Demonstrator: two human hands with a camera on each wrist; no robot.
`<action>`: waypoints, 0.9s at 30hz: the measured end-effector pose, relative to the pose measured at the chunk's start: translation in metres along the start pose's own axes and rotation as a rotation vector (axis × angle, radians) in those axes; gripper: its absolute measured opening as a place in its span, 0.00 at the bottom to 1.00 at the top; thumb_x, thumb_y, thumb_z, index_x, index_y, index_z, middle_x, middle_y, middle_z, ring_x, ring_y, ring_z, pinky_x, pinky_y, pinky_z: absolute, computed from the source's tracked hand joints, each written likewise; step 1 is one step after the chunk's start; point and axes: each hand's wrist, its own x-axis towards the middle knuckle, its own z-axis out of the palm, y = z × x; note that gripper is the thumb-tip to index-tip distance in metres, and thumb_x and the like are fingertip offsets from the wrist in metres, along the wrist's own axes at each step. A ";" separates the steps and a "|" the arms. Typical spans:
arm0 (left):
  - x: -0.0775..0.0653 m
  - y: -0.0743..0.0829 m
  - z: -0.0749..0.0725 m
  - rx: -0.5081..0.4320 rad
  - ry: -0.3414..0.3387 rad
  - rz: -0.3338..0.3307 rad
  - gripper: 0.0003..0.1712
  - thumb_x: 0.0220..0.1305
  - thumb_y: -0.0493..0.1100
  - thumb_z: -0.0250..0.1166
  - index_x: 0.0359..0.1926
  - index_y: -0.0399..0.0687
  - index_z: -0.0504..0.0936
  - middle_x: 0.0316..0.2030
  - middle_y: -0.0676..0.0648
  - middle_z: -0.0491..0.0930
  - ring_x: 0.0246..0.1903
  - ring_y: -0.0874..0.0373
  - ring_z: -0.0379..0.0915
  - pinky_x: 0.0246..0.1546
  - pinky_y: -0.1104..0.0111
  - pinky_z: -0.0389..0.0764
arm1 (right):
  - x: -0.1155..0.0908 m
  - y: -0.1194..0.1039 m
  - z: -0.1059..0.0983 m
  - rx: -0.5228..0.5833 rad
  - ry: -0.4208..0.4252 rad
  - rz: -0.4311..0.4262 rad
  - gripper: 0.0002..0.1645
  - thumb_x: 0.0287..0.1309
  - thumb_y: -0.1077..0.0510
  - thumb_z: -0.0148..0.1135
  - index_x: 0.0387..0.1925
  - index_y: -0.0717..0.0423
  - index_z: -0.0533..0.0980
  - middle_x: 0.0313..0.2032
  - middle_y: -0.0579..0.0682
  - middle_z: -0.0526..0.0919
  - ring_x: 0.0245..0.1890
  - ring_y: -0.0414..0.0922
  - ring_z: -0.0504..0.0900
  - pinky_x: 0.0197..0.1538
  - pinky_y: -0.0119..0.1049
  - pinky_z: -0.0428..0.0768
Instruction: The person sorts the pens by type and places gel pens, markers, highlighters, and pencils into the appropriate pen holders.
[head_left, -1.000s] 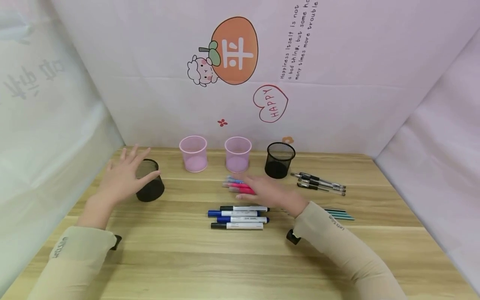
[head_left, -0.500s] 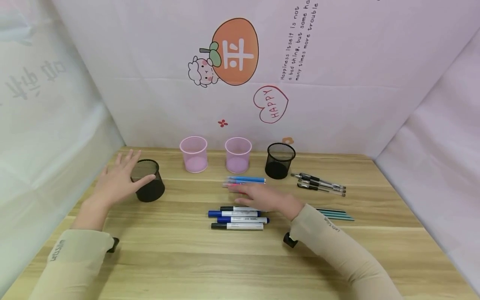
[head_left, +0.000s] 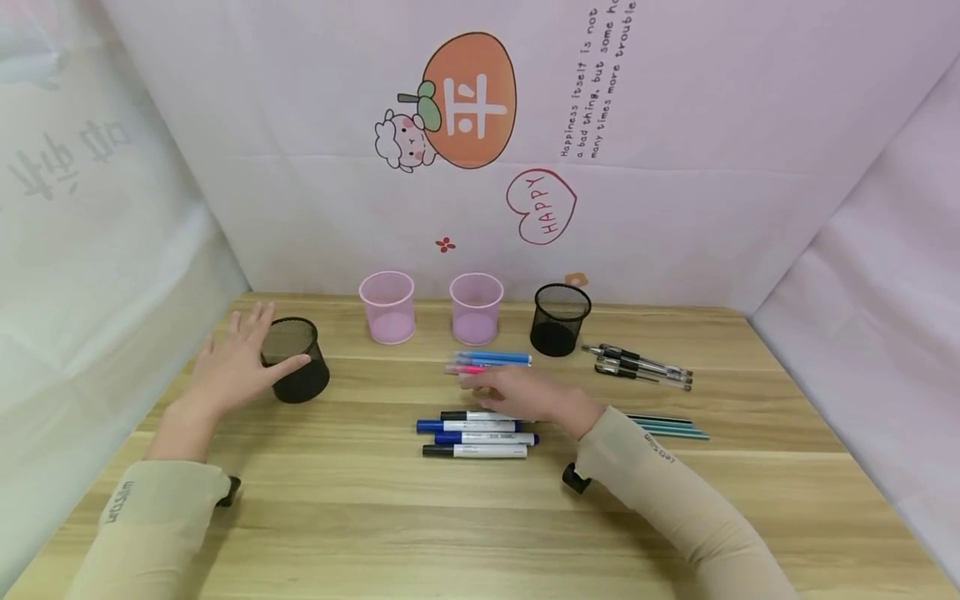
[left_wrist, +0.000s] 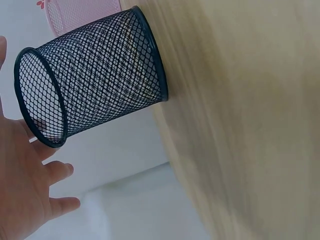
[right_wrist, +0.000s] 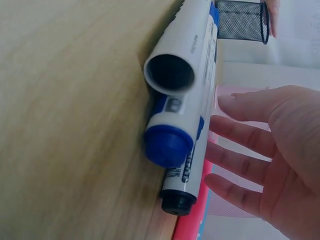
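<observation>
My left hand [head_left: 228, 371], fingers spread, is at the left side of a black mesh pen cup [head_left: 306, 379]. The thumb reaches across the near side of its rim; in the left wrist view the other fingers [left_wrist: 59, 171] extend past the cup's mouth. My right hand [head_left: 528, 393] hovers palm down over pink pens [head_left: 471, 368], fingertips bent down right at them. In the right wrist view its thumb stands apart from the fingers [right_wrist: 240, 161], near a pink pen [right_wrist: 191, 224]. Blue pens [head_left: 510, 358] lie just beyond. Several whiteboard markers [head_left: 487, 439] lie in front of this hand.
Two pink mesh cups [head_left: 392, 325] and a second black mesh cup [head_left: 555, 335] stand along the back of the wooden table [head_left: 360, 517]. Black gel pens [head_left: 645, 367] lie at the right, with thin teal sticks [head_left: 675, 430] nearer, partly behind the right forearm. White printed cloth [head_left: 315, 100] surrounds the table.
My right hand has drawn back toward me, uncovering the blue pens, and its fingers have bent down at the pink ones. My left hand has shifted slightly left and lower beside the black cup.
</observation>
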 end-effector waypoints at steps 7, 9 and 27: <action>0.001 -0.009 0.006 -0.056 0.003 -0.034 0.64 0.68 0.75 0.54 0.81 0.44 0.29 0.80 0.34 0.29 0.75 0.26 0.24 0.64 0.25 0.29 | 0.001 0.001 -0.001 0.014 -0.008 0.000 0.20 0.70 0.63 0.63 0.62 0.54 0.81 0.56 0.50 0.85 0.53 0.44 0.83 0.55 0.38 0.82; 0.000 -0.012 0.007 -0.070 0.007 -0.044 0.65 0.68 0.75 0.54 0.81 0.43 0.28 0.79 0.34 0.27 0.75 0.26 0.23 0.64 0.25 0.28 | 0.002 0.001 0.000 0.013 -0.012 0.009 0.20 0.70 0.64 0.63 0.61 0.54 0.81 0.55 0.50 0.85 0.52 0.43 0.83 0.55 0.37 0.82; -0.001 -0.013 0.006 -0.084 -0.038 -0.077 0.68 0.68 0.76 0.53 0.79 0.36 0.25 0.78 0.30 0.24 0.74 0.24 0.20 0.62 0.23 0.29 | 0.003 0.000 0.001 0.084 -0.096 0.005 0.20 0.69 0.62 0.63 0.60 0.53 0.82 0.47 0.46 0.85 0.40 0.36 0.79 0.47 0.31 0.80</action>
